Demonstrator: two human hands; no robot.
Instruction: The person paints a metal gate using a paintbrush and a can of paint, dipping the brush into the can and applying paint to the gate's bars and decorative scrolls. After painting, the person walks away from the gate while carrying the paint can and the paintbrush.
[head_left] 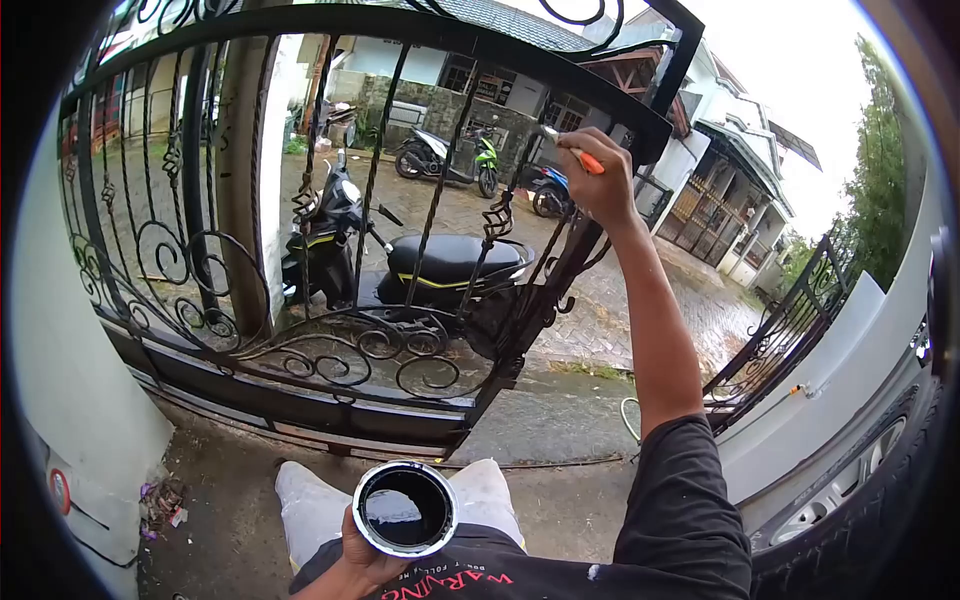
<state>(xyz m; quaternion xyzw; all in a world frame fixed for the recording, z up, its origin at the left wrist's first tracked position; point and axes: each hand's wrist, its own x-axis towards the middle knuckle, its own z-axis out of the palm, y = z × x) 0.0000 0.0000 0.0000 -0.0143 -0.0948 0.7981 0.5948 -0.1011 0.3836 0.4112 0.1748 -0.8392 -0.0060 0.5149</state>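
My left hand (366,556) is wrapped round a paint can (452,541) held low in front of my shirt. The can has no lid on, and glossy black paint (404,508) shows inside it. Up at the right, my right hand (603,182) grips a paintbrush by its orange handle (588,161). The brush head points left and lies over a twisted bar near the end post of the black iron gate (555,62). Scrolls and thin twisted bars fill the gate's frame.
Behind the gate stands a black scooter (455,258), with a green motorbike (450,155) and a blue motorbike (552,190) farther off. A second gate leaf (790,310) is at the right, beside a vehicle's wheel (850,490). A white wall (75,330) borders the left.
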